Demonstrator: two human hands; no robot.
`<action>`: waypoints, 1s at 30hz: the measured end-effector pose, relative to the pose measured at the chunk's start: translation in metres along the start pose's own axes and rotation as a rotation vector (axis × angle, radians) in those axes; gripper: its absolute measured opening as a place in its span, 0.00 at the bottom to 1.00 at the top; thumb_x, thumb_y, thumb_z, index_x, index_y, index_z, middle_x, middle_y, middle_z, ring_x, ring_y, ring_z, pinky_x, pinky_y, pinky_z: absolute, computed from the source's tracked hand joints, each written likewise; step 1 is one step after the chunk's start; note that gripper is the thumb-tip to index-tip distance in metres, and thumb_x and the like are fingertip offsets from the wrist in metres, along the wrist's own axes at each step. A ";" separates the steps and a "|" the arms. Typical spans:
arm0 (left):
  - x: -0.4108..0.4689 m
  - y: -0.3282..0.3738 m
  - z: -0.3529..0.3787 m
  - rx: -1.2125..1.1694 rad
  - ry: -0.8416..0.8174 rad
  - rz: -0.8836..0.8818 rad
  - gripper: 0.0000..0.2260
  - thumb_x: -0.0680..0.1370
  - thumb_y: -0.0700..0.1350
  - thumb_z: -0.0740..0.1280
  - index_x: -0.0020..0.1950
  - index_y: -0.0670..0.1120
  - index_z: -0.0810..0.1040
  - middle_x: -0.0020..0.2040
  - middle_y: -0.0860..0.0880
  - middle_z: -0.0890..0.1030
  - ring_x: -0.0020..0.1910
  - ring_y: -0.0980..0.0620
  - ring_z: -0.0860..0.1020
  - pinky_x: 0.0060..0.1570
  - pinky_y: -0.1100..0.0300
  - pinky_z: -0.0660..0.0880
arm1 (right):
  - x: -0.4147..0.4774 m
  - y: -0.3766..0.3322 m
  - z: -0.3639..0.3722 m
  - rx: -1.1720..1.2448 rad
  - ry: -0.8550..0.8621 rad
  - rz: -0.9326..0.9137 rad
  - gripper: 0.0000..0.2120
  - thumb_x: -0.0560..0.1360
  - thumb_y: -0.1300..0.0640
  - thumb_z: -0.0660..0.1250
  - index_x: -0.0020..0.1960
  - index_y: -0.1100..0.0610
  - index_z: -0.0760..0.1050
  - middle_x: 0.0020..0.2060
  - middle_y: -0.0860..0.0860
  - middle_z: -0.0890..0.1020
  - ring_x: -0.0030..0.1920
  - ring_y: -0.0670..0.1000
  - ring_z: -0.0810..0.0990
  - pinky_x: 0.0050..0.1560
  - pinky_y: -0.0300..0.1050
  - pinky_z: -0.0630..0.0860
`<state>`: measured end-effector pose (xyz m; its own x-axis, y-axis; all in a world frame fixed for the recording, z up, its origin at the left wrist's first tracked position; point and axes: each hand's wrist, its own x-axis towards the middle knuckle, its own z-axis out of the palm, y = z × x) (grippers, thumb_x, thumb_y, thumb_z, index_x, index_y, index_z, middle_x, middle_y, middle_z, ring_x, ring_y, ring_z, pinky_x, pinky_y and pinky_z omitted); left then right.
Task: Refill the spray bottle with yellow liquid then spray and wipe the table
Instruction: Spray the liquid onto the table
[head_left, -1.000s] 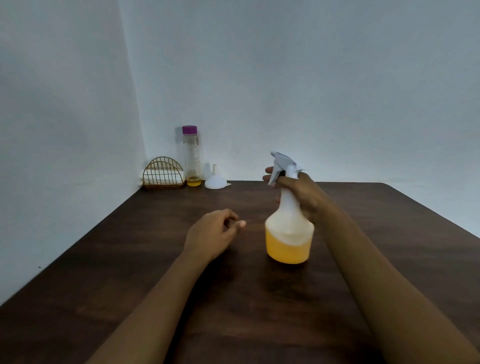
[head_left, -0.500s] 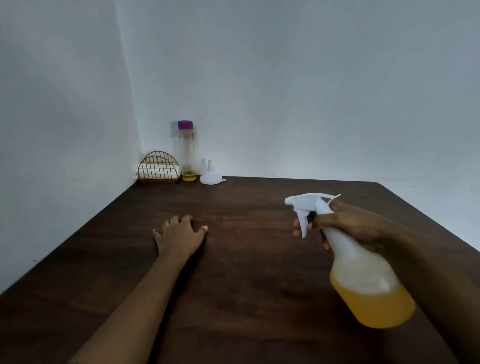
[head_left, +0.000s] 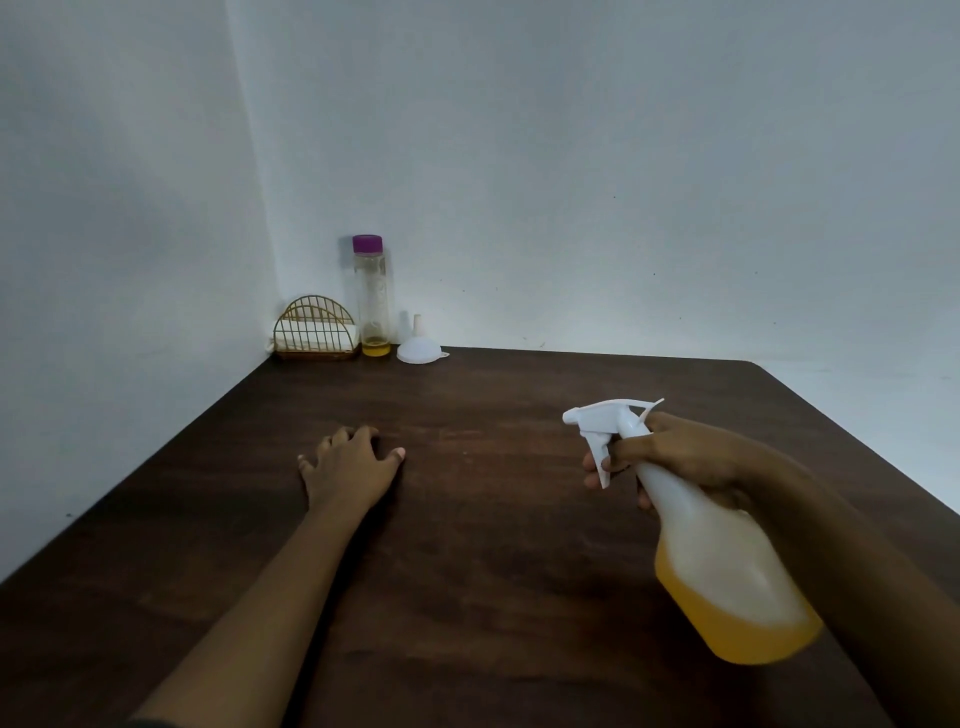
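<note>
Gripping the tilted bottle (head_left: 727, 561) by its neck, the right hand (head_left: 680, 457) aims its nozzle left across the tabletop (head_left: 493, 519); the left hand (head_left: 350, 470) rests flat, fingers (head_left: 363, 435) spread.

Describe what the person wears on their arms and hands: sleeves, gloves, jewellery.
The left hand and right hand are bare: no gloves, no rings on the visible fingers. Both forearms are uncovered, no watch or bracelet. A dark edge at the frame's bottom by the left arm may be a sleeve.
</note>
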<state>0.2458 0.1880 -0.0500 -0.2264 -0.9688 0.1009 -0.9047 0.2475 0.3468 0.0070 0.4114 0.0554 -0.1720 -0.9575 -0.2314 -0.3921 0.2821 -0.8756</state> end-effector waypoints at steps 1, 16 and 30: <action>0.000 0.000 0.000 -0.002 0.003 0.001 0.26 0.75 0.64 0.60 0.70 0.53 0.68 0.73 0.46 0.66 0.73 0.44 0.61 0.71 0.38 0.53 | 0.000 0.001 -0.001 -0.007 -0.006 0.003 0.08 0.75 0.61 0.63 0.52 0.61 0.77 0.44 0.55 0.85 0.37 0.47 0.82 0.30 0.40 0.75; 0.003 -0.003 0.002 -0.076 0.034 -0.001 0.22 0.77 0.59 0.62 0.69 0.53 0.69 0.72 0.47 0.68 0.72 0.45 0.62 0.71 0.40 0.53 | -0.010 0.001 -0.001 -0.142 -0.002 -0.024 0.06 0.75 0.60 0.65 0.51 0.57 0.78 0.46 0.54 0.84 0.50 0.55 0.81 0.34 0.42 0.76; -0.002 -0.002 -0.001 -0.084 0.031 -0.004 0.21 0.77 0.58 0.61 0.68 0.53 0.70 0.71 0.48 0.68 0.72 0.46 0.62 0.71 0.41 0.53 | -0.021 0.005 0.000 -0.069 0.104 -0.089 0.12 0.73 0.61 0.66 0.53 0.48 0.79 0.40 0.54 0.84 0.42 0.56 0.81 0.29 0.42 0.74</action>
<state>0.2486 0.1899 -0.0500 -0.2102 -0.9693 0.1278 -0.8718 0.2450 0.4242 0.0084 0.4333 0.0558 -0.2253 -0.9685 -0.1061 -0.4703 0.2035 -0.8587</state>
